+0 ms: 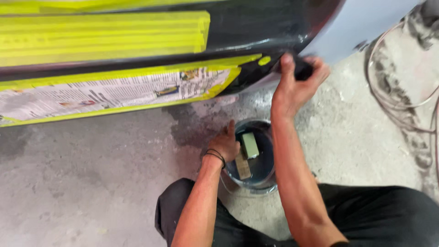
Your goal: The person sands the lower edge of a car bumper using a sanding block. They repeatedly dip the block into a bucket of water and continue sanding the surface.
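Knees: person crouches in dark trousers [375, 215], legs at the lower edge of the view, both bare forearms reaching forward between them.
Floor: grey concrete floor [91, 183], dusty, with a darker wet patch [192, 123] just in front of the bucket.
Bucket: small round bucket [270, 183] standing on the floor between the knees, holding dark water; a pale green block [250, 145] and a tan block [243, 167] lie in it, touching end to end.
Car body: dark glossy panel [256, 27] above the floor, masked with yellow-green tape [100, 36] and a strip of newspaper [114, 93] along its lower edge; a pale grey panel [366, 23] adjoins it at right.
Hose: thin pale hose [402, 110] lies looped on the floor at far right.
Left hand: left hand [225, 145] rests on the near-left rim of the bucket, fingers curled over the edge, thumb up; black band on the wrist.
Right hand: right hand [295, 87] raised to the lower edge of the dark panel, fingers closed around a dark sanding pad [303, 71] pressed against the bodywork, thumb extended upward.
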The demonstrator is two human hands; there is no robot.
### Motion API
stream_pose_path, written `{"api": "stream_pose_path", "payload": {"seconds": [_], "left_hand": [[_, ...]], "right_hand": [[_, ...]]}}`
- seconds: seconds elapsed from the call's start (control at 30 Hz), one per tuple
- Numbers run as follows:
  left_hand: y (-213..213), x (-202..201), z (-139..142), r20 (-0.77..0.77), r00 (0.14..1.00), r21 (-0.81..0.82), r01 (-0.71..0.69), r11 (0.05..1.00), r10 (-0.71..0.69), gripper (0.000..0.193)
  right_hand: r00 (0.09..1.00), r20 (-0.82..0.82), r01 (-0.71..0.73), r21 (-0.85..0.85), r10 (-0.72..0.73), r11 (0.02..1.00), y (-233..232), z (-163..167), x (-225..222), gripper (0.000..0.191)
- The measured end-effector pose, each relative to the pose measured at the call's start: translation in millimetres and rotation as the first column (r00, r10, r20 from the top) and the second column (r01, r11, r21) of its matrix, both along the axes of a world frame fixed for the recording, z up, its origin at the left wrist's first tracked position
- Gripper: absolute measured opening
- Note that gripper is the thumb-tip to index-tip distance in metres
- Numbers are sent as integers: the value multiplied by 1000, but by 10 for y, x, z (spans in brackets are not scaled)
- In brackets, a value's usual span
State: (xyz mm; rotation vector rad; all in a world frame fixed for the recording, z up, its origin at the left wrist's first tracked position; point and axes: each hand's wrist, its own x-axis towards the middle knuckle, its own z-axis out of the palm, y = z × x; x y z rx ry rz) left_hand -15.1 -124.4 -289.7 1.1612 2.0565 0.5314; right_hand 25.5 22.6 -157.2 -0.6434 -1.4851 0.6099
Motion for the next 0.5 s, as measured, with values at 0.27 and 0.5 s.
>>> {"api": "stream_pose_path", "payload": {"seconds": [0.27, 0.5], "left_hand": [[-165, 63, 343, -61, 998, -28, -26, 999, 25, 89], [-149, 83, 479, -87, 996, 16, -29, 999, 30, 86]], "right_hand": [[987, 51, 144, 130, -151, 981, 69, 57, -108, 50], [980, 87, 138, 358, -181, 923, 28, 137, -133, 34]]}}
